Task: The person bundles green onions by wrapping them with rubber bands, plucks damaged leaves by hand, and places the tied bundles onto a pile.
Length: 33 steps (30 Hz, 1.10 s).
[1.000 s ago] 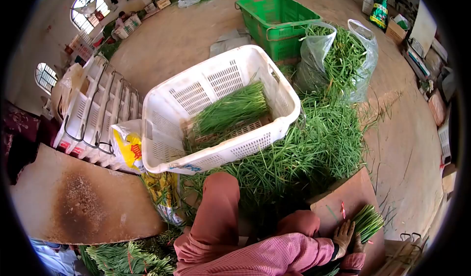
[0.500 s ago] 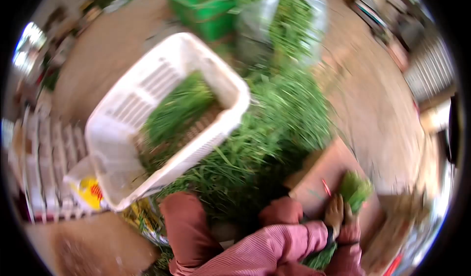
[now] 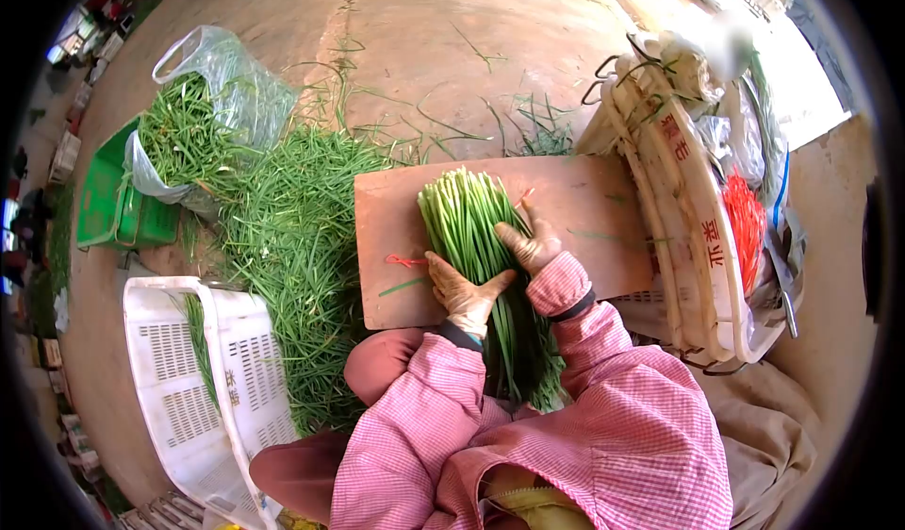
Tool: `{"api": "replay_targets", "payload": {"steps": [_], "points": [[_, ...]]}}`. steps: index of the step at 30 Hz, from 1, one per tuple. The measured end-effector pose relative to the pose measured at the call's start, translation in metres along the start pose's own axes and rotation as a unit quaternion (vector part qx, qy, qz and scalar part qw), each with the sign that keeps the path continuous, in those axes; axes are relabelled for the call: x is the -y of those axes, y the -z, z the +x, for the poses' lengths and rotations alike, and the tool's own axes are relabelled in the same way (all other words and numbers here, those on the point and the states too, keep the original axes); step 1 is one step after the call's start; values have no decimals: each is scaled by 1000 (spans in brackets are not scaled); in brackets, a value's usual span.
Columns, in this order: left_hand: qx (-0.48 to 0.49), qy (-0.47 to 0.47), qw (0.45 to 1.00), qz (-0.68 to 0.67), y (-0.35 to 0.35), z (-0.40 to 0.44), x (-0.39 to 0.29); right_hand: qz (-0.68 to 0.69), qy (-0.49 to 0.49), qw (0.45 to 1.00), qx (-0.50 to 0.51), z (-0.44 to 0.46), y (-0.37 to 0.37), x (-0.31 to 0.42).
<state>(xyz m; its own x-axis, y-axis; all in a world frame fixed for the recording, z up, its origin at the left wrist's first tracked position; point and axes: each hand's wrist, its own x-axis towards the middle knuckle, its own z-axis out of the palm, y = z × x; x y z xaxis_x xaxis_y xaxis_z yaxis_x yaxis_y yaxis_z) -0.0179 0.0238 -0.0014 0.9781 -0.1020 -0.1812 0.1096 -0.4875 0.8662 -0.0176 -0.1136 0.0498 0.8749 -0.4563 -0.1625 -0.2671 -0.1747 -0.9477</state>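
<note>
A thick bundle of green chives (image 3: pixel 465 217) lies on a brown board (image 3: pixel 584 195) in front of my knees, pale cut ends facing away and leaves hanging toward my lap. My left hand (image 3: pixel 462 291), in a thin glove, grips its left side with the thumb across the stalks. Around the right side, slightly farther up, curls my gloved right hand (image 3: pixel 532 241). One red tie (image 3: pixel 404 261) rests on the board left of the bundle. Another red tie (image 3: pixel 525 196) shows just beyond my right fingers.
Loose greens (image 3: pixel 292 219) are heaped left of the board. Beyond them stand a plastic bag of greens (image 3: pixel 250 91) and a green crate (image 3: pixel 108 190). A white basket (image 3: pixel 170 351) is at lower left. An upended basket (image 3: pixel 702 219) with red strings (image 3: pixel 744 223) borders the right.
My view has swung right, bringing the board to the centre and the white basket to the lower left. My hands, close together before, now sit on opposite sides of the chives.
</note>
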Motion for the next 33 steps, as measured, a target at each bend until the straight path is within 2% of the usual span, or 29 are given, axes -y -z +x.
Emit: {"api": "replay_targets", "payload": {"steps": [1, 2, 3, 4, 6, 7, 8, 9, 10, 11, 12, 13, 14, 15, 17, 18, 19, 21, 23, 24, 25, 26, 27, 28, 29, 30, 32, 33], "points": [[27, 41, 997, -64, 9, 0, -6, -50, 14, 995, -88, 9, 11, -17], [19, 81, 984, -161, 15, 2, -9, 173, -59, 979, -93, 14, 27, -33], [11, 121, 959, -257, 20, 4, -11, 129, -156, 977, -67, 25, 51, -45], [-12, 134, 942, -307, 29, 3, -19, 117, -201, 970, -74, 37, 60, -66], [-98, 47, 976, -190, 24, 16, 21, 84, -227, 967, -84, 55, 52, -75], [-156, 227, 829, -487, 27, 20, -18, 44, -253, 962, -92, 62, 49, -73], [-158, 224, 830, -485, 21, 31, -1, 45, -243, 964, -95, 68, 42, -72], [-215, 235, 854, -412, 14, 47, 30, 38, -274, 957, -90, 81, 32, -84], [-271, 244, 869, -335, 10, 57, 49, -125, -222, 964, -70, 85, 28, -72], [-275, 244, 869, -331, 9, 61, 48, -285, -163, 943, -48, 84, 27, -53], [-276, 198, 899, -276, 7, 66, 45, -283, -163, 944, -43, 83, 24, -42], [-275, 152, 923, -220, 5, 72, 42, -368, -117, 923, 1, 83, 21, -33], [-247, 150, 940, -183, 6, 76, 41, -408, -93, 908, 29, 86, 18, -36], [-276, 130, 936, -173, -2, 85, 53, -447, -67, 890, 54, 88, 15, -39], [-277, 122, 941, -151, -3, 89, 54, -375, -119, 918, -44, 98, 12, -66], [-255, 145, 952, -92, 1, 90, 53, -366, -109, 923, -42, 97, 13, -65], [-288, 82, 948, -105, 1, 88, 51, -364, -110, 924, -36, 98, 10, -66], [-264, 131, 955, -23, 7, 86, 45, -371, -133, 917, -58, 99, 9, -66], [-284, 103, 948, -98, 6, 87, 49, -378, -127, 915, -52, 99, 13, -70], [-274, 134, 948, -95, 11, 87, 48, -323, -136, 934, -76, 94, 15, -70], [-295, 147, 927, -180, 12, 85, 43, -266, -144, 948, -100, 91, 18, -69], [-282, 168, 916, -231, 16, 83, 38, -265, -88, 953, -119, 96, 21, -100], [-271, 191, 901, -280, 19, 81, 36, -268, -89, 952, -119, 92, 27, -101], [-249, 198, 901, -295, 21, 80, 38, -119, -123, 975, -142, 87, 29, -103], [-250, 199, 901, -294, 22, 78, 38, 35, -154, 974, -161, 82, 29, -104], [-214, 215, 892, -335, 23, 75, 32, 161, -134, 962, -174, 79, 28, -105], [-142, 214, 881, -398, 23, 72, 34, 186, -120, 956, -191, 75, 28, -108], [-145, 219, 869, -420, 21, 71, 31, 210, -107, 950, -206, 73, 30, -108]]}}
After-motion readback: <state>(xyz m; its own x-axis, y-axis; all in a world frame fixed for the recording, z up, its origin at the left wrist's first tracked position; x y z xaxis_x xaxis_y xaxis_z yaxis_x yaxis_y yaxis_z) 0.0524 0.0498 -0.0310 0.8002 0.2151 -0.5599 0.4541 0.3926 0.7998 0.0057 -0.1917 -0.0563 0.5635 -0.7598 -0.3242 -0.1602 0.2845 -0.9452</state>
